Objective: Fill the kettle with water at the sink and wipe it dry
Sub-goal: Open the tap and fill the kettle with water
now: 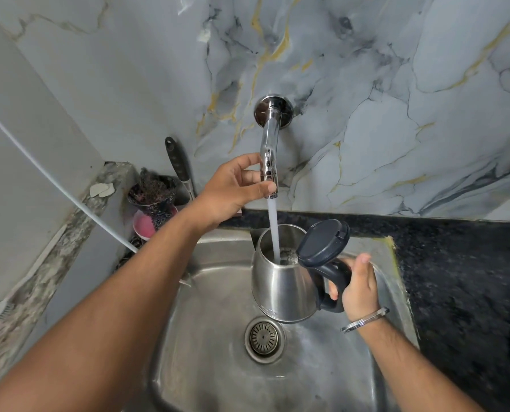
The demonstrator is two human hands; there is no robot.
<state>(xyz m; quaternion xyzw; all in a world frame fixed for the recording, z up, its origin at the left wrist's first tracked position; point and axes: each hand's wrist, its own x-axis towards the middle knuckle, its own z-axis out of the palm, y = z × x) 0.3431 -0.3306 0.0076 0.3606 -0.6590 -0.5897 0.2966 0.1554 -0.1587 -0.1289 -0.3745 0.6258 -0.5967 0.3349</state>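
Note:
A steel kettle with a dark handle hangs over the steel sink, its dark lid flipped open. My right hand grips the handle. A chrome tap juts from the marble wall, and a stream of water falls from its spout into the kettle's mouth. My left hand holds the tap near its tip, thumb and fingers around it.
The sink drain lies below the kettle. A black granite counter runs to the right. At the back left stand a dark cup with a scrubber, a pink dish and a black-handled utensil. A white cord crosses the left side.

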